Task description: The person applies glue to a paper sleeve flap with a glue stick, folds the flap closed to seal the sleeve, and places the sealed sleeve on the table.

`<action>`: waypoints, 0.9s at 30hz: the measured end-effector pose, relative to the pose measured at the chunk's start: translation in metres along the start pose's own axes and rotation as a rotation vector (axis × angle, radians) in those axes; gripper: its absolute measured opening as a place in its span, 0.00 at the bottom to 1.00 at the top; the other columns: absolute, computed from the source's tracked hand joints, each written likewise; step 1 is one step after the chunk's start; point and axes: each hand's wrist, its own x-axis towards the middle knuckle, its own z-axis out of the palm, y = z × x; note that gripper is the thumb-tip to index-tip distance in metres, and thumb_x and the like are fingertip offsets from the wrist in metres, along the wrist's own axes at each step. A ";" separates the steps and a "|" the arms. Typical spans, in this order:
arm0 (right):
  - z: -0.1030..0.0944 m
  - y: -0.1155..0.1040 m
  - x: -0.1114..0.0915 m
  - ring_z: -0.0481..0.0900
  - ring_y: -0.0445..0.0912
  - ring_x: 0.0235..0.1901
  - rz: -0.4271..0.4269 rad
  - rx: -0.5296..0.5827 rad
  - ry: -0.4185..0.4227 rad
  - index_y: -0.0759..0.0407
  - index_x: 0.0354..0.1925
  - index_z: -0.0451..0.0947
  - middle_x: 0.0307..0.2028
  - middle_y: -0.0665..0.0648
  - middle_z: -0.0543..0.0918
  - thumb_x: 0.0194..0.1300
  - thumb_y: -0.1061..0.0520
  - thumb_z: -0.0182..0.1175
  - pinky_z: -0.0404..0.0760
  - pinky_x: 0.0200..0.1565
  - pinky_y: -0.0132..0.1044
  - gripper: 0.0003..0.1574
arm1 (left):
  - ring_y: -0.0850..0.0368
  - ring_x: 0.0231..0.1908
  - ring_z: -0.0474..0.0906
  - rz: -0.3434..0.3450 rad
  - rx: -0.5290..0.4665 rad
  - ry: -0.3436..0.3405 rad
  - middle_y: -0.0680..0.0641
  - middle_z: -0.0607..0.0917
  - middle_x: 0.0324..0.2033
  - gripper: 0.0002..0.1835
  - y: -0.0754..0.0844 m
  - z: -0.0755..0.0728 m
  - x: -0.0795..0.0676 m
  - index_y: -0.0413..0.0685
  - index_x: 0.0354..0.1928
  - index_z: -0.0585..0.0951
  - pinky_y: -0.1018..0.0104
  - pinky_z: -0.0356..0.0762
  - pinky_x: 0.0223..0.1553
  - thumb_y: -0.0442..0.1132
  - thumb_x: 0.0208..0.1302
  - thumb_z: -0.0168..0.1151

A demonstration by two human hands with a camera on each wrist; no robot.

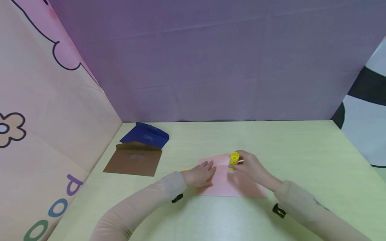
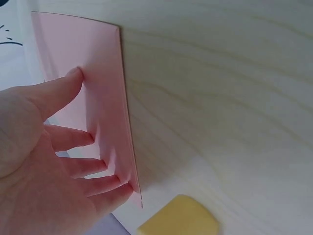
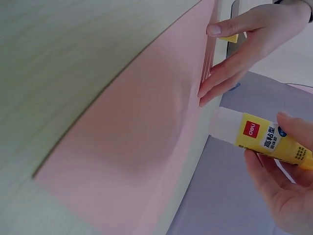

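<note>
A pink envelope [image 1: 224, 187] lies on the table with its flap side away from the person. My left hand [image 1: 199, 175] rests on its left part, fingers spread and fairly straight; in the left wrist view the fingertips [image 2: 100, 166] press the paper. My right hand [image 1: 251, 167] grips a yellow deli glue stick [image 3: 266, 137] between thumb and fingers, its pale end pointing down at the upper part of the envelope. A yellow cap-like piece [image 2: 181, 215] sits on the table near the left hand, mostly hidden behind it in the head view.
At the left of the table [image 1: 301, 150] lie a brown envelope [image 1: 132, 164] and, partly beneath it, a dark blue envelope [image 1: 147, 134], both with raised flaps. A purple cloth wall [image 1: 211, 67] rises along the back edge; a patterned sheet [image 1: 60, 117] stands on the left.
</note>
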 end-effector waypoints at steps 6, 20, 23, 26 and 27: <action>0.008 -0.004 0.007 0.77 0.51 0.35 0.062 -0.043 -0.033 0.70 0.40 0.71 0.32 0.57 0.78 0.51 0.63 0.63 0.78 0.36 0.36 0.18 | 0.50 0.66 0.44 -0.016 -0.028 -0.021 0.44 0.47 0.67 0.35 0.000 -0.001 0.000 0.48 0.67 0.51 0.63 0.48 0.63 0.54 0.63 0.46; 0.026 -0.006 0.017 0.77 0.50 0.36 0.094 -0.044 -0.059 0.70 0.41 0.71 0.33 0.56 0.78 0.50 0.64 0.63 0.78 0.38 0.36 0.19 | 0.50 0.66 0.43 0.023 -0.001 -0.006 0.42 0.46 0.67 0.34 -0.002 0.000 -0.001 0.45 0.67 0.51 0.63 0.47 0.64 0.54 0.65 0.45; 0.029 -0.004 0.017 0.77 0.49 0.36 0.088 -0.038 -0.071 0.70 0.42 0.71 0.33 0.56 0.78 0.50 0.64 0.63 0.78 0.38 0.35 0.20 | 0.49 0.66 0.43 0.027 0.006 -0.005 0.42 0.46 0.67 0.34 -0.002 0.000 -0.001 0.45 0.67 0.51 0.63 0.47 0.64 0.53 0.65 0.44; 0.031 -0.002 0.016 0.77 0.49 0.35 0.071 -0.032 -0.081 0.69 0.41 0.72 0.33 0.55 0.78 0.50 0.65 0.62 0.78 0.37 0.34 0.18 | 0.49 0.66 0.44 0.034 0.021 0.003 0.41 0.47 0.67 0.34 -0.002 0.000 -0.002 0.44 0.67 0.52 0.63 0.48 0.63 0.54 0.65 0.44; 0.031 -0.002 0.016 0.77 0.49 0.35 0.064 -0.033 -0.085 0.69 0.40 0.72 0.32 0.55 0.78 0.50 0.66 0.62 0.78 0.37 0.34 0.17 | 0.48 0.66 0.45 0.036 0.025 0.007 0.40 0.47 0.66 0.34 -0.002 0.000 -0.002 0.44 0.67 0.52 0.63 0.48 0.63 0.54 0.65 0.44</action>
